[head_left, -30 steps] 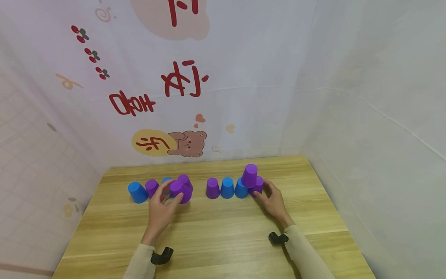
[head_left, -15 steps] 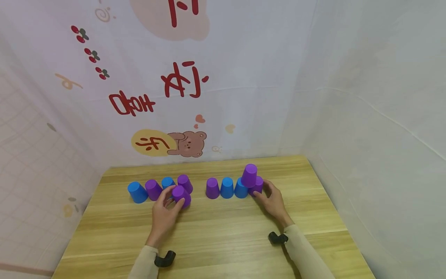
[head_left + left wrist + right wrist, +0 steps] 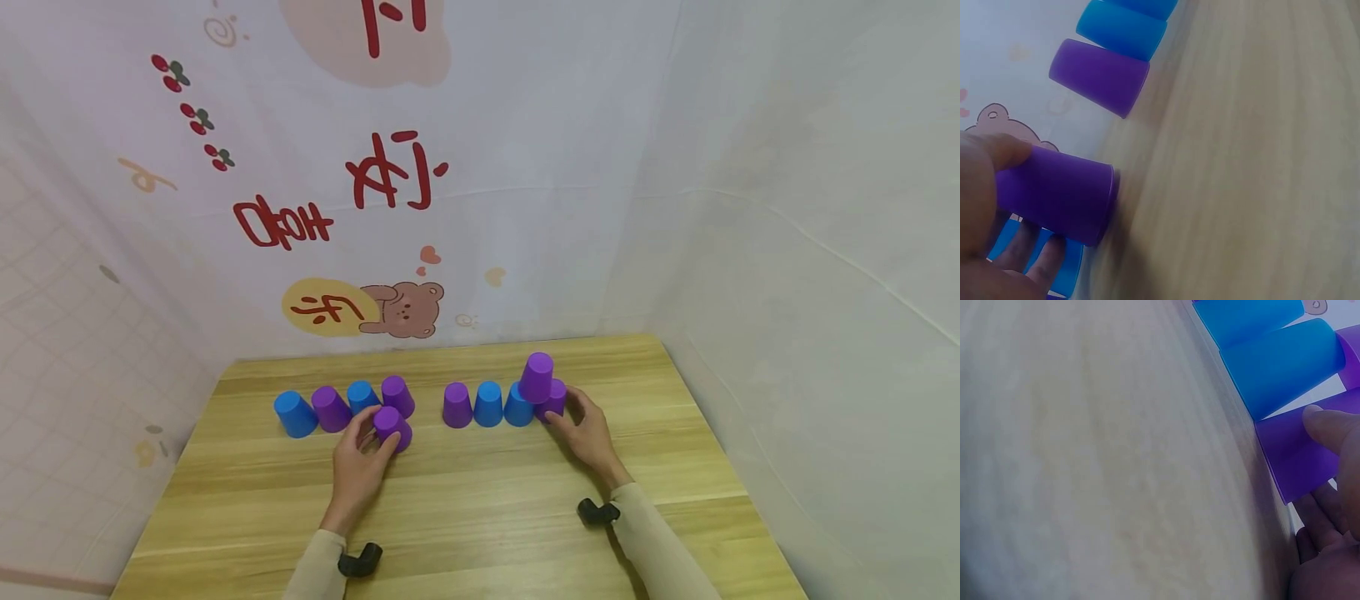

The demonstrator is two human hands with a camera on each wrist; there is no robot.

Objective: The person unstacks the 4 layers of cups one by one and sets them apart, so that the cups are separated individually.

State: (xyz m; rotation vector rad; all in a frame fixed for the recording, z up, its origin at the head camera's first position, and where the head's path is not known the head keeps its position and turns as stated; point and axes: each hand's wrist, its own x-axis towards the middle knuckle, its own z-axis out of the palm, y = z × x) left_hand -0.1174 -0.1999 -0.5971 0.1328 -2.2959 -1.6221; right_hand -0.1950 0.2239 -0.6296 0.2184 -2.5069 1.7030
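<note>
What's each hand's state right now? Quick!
Left hand: closed, holding the front purple cup.
Right hand: closed, holding the rightmost purple cup.

The cups (image 3: pixel 393 427) are plain purple or blue, the table (image 3: pixel 480 508) yellow-brown wood-grained, the wall (image 3: pixel 555 250) white with red characters (image 3: pixel 423 171).

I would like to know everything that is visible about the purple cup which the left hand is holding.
The purple cup is plain, smooth and tapered, and looks like plastic. It is upside down and roughly upright, its narrow closed end up and its wider rim down. The left hand holds it, thumb on one side and fingers on the other. It is in front of the left row of cups, near that row's right end. Whether its rim touches the table is unclear.
</note>
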